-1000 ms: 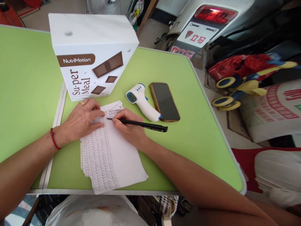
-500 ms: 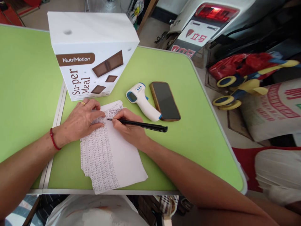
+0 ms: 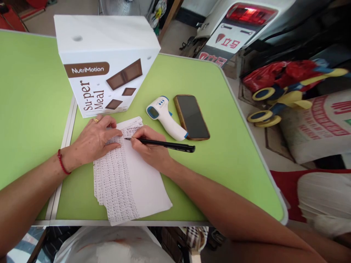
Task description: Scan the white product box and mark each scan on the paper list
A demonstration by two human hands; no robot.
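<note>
Got a white NutriMotion box (image 3: 102, 75) standing upright on the green table (image 3: 233, 157), a white-and-blue thermometer gun (image 3: 168, 118) lying just beside a dark-screened phone (image 3: 192, 117), plus, off past the edge, some white vehicle (image 3: 215, 42) with a red tail light (image 3: 251, 14), a red plastic bag (image 3: 274, 76), a yellow-and-blue wheeled thingy (image 3: 291, 99) and a printed sack (image 3: 323, 128).

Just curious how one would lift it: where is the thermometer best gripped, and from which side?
Probably by the middle of its handle, from above: the thermometer lies on the table, the handle is slim, and its end sits close to the phone, leaving little side room there.
</note>
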